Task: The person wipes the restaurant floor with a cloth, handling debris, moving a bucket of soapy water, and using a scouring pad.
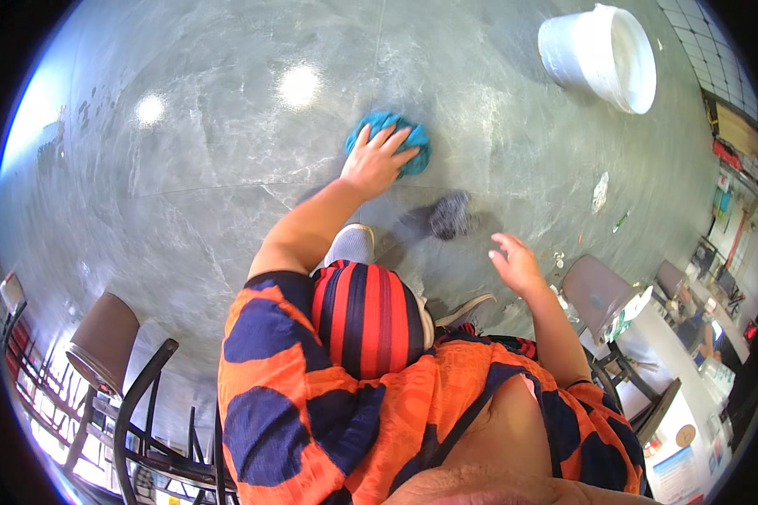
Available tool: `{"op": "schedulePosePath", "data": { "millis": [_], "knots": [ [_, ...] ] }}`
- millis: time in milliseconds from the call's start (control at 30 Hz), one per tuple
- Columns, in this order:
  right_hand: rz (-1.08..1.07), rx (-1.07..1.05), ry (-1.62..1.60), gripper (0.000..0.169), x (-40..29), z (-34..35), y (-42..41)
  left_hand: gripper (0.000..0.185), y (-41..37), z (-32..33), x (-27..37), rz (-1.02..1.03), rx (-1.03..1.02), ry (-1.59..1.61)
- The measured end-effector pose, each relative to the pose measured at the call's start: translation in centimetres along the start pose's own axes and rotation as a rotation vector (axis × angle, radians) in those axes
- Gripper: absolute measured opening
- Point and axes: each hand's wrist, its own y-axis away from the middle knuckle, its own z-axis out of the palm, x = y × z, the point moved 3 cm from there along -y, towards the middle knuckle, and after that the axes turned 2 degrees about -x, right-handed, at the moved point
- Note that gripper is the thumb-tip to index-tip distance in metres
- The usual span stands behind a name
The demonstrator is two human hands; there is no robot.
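Note:
A crumpled teal-blue cloth [418,156] is pressed against the grey marble-patterned tile floor [227,139]. My left hand [374,161] lies on top of it, fingers spread over the folds. On the tiles nearer to me sits a dark grey scrubbing pad or rag [451,216]; which of the two I cannot tell. Right of that pad, my right hand [515,264] hangs in the air with bent fingers and nothing in it. My knee in red-and-navy striped cloth [372,319] and a grey shoe [352,243] are close below the left hand.
A white plastic bucket [562,53] stands at upper right. Crumpled white litter [600,192] and a green wrapper [620,221] lie on the right. Brown bins [104,334] [597,291] flank me. A dark chair frame [132,410] is at lower left, a cluttered white table [682,416] lower right.

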Motion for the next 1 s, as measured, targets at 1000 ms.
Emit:
{"op": "schedulePosePath", "data": {
  "millis": [1000],
  "knots": [
    [-0.526, 0.331, 0.129, 0.079, -25.6, -0.2, -27.3, 0.044, 10.0, -13.0, -26.3, -1.108, 0.691, -0.236]
  ]
}}
